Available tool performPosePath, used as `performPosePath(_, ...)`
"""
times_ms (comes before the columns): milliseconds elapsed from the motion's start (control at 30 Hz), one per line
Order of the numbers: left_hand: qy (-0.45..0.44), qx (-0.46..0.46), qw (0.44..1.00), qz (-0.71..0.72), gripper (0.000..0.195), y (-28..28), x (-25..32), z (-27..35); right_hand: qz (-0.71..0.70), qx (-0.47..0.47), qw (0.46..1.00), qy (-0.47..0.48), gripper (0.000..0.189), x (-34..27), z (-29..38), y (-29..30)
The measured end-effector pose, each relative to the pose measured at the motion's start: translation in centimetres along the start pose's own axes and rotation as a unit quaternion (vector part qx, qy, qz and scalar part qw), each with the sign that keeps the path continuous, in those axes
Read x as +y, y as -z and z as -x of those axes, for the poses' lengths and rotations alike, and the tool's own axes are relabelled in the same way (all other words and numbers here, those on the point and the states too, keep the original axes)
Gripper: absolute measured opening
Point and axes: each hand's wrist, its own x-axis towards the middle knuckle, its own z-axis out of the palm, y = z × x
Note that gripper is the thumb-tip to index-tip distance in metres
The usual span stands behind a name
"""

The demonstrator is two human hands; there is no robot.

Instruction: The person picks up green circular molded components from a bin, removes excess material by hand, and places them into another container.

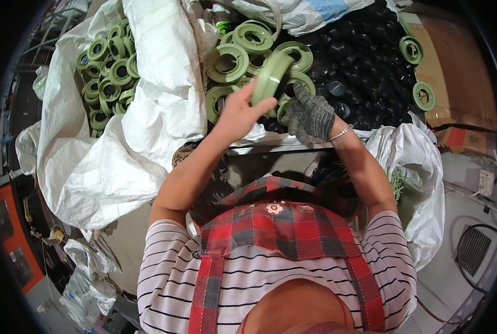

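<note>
My bare left hand (pixel 242 110) grips a green plastic flanged ring (pixel 271 77) by its lower end, thumb on the near side; the ring is tilted and blurred. Close to its right is my right hand (pixel 309 115) in a grey knitted glove, its fingers curled near the rim of another green ring (pixel 300 83); whether it holds that ring I cannot tell. Several more green rings (pixel 227 62) lie loosely stacked beyond my left hand. A large heap of small black plastic parts (pixel 365 75) fills the area to the right of the rings.
At the left, an open white woven sack (pixel 160 75) holds many green rings (pixel 108 79). Two green rings (pixel 423 96) lie at the heap's right edge, beside cardboard (pixel 461 75). Another white sack (pixel 427 200) hangs at the right, near a grey machine housing (pixel 448 275).
</note>
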Motion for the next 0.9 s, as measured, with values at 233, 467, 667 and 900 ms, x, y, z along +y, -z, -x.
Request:
performPosePath(233,-0.373,0.391,0.660,-0.522,0.065,6.9,9.7,-6.6,0.549,0.168,0.818,-0.042,0.052,4.0,-3.7,9.2)
performPosePath(467,0.034,-0.067,0.851,-0.520,0.048,5.8,-2.9,-15.9,0.620,0.094,0.778,-0.051,0.045,11.1,-9.8,10.5)
performPosePath(667,0.080,-0.146,0.736,-0.655,0.065,7.0,-12.3,-13.6,0.596,0.071,0.789,-0.128,0.050,7.5,-7.7,10.0)
performPosePath(900,0.153,-0.018,0.983,-0.096,0.038,3.4,-2.1,-11.0,0.165,0.150,0.960,0.171,0.075,-0.2,-2.7,7.5)
